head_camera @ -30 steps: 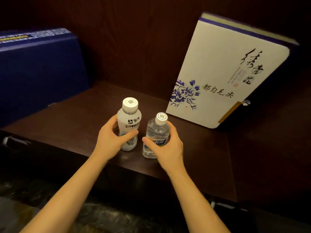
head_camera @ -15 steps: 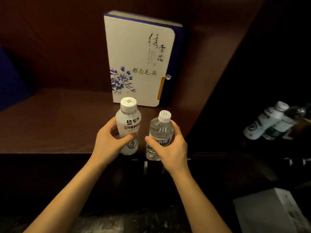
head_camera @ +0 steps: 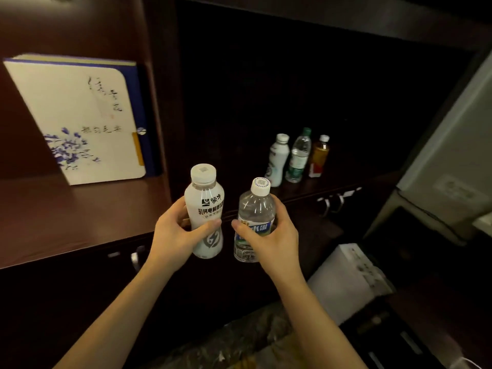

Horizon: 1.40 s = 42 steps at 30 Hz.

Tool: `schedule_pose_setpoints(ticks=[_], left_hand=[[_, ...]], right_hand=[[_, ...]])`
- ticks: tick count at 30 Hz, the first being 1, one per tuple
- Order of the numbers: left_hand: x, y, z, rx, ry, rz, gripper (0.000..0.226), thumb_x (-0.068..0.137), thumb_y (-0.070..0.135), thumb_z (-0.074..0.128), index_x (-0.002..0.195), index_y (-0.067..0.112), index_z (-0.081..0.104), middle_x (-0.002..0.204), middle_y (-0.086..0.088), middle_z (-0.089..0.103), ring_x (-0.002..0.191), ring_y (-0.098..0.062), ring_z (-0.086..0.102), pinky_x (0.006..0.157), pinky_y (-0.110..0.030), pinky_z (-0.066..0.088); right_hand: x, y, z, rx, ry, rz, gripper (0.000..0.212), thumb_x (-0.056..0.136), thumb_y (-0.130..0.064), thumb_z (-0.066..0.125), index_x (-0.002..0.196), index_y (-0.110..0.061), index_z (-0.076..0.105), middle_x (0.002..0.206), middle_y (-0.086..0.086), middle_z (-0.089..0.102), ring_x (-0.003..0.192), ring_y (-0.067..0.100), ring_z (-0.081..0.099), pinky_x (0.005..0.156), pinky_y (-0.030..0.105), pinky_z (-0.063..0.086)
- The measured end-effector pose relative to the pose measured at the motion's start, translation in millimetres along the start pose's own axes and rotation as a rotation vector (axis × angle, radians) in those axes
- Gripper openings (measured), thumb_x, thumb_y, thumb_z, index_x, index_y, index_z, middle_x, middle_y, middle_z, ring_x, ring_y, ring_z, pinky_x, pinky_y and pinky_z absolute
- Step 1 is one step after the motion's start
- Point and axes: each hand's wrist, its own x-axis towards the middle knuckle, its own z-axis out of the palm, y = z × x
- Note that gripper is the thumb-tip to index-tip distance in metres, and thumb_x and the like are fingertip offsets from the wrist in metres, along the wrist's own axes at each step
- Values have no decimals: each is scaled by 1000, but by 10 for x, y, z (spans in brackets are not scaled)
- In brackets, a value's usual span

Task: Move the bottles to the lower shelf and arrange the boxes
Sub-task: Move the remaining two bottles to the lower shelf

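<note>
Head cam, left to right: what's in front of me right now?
White box with blue flowers → left hand → white bottle → clear water bottle in the right hand → three shelved bottles: white, green-capped clear, amber → pale panel.

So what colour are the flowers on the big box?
Blue, on the white box, lower left corner; the head view shows them.

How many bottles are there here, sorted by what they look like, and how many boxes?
White opaque bottles: 2, one in the left hand, one on the lower shelf
Clear water bottles: 2, one in the right hand, one shelved
Amber bottle: 1
White floral box: 1
Total: 6
</note>
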Motion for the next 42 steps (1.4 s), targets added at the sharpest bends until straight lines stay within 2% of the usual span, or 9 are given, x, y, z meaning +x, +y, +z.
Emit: schedule_pose_setpoints(ticks=[3,7,14,16,20,23,26,33,42], left_hand=[[-19,120,403,-16,-33,7,62,69,35,86,126,27,63,111,17,73,103,-1,68,81,-17,54],[5,204,841,-18,-73,14,64,71,33,87,130,27,61,114,15,73,106,-1,68,85,-21,53],[267,127,1364,-6,-82,-18,60,71,30,87,123,39,60,110,28,70,102,5,67,77,-13,53],[405,49,1464,4,-69,-33,62,70,30,88,123,41,58,108,31,69,101,8,66,76,-13,53],[731,-143,1608,18,-30,-48,64,69,30,88,125,38,58,105,30,70,99,10,65,74,-9,52],[1008,-301,1653,33,-5,-66,65,70,31,88,129,29,60,107,18,72,100,3,67,81,-22,56],[1267,-447,1655,35,27,-75,70,71,33,87,134,24,57,114,12,71,105,-5,67,85,-31,57],[1659,-711,1472,34,111,-136,59,69,38,87,122,35,61,107,18,73,100,2,68,82,-27,57],[1911,-1007,1244,69,309,-202,66,70,38,86,129,30,60,112,13,72,104,4,66,83,-22,54]], right_hand=[[-46,24,-445,-16,52,16,71,67,-49,89,127,-54,52,116,-26,69,106,-4,68,86,19,56],[-29,125,-910,-46,123,38,79,66,-49,90,136,-39,54,115,-23,71,106,-4,68,88,22,58],[230,455,-1337,-63,199,115,75,66,-49,90,132,-42,55,114,-23,71,106,-2,68,94,37,58],[360,564,-1380,-68,207,128,71,66,-51,90,128,-48,55,113,-27,70,105,-4,68,93,35,58],[704,761,-1363,-80,189,129,71,65,-53,89,125,-57,51,114,-35,66,106,-12,63,88,18,53],[1031,903,-1265,-71,152,130,76,66,-49,90,132,-43,54,114,-33,67,105,-11,64,83,12,54],[1367,1026,-1131,-57,106,129,79,64,-46,91,132,-44,51,113,-39,64,104,-14,63,79,4,50],[1968,1209,-762,-33,2,115,75,66,-46,91,132,-43,55,117,-28,69,107,-9,65,83,8,51],[2483,1445,-253,30,-170,78,71,66,-46,89,130,-33,59,112,-27,69,104,-8,66,84,10,52]])
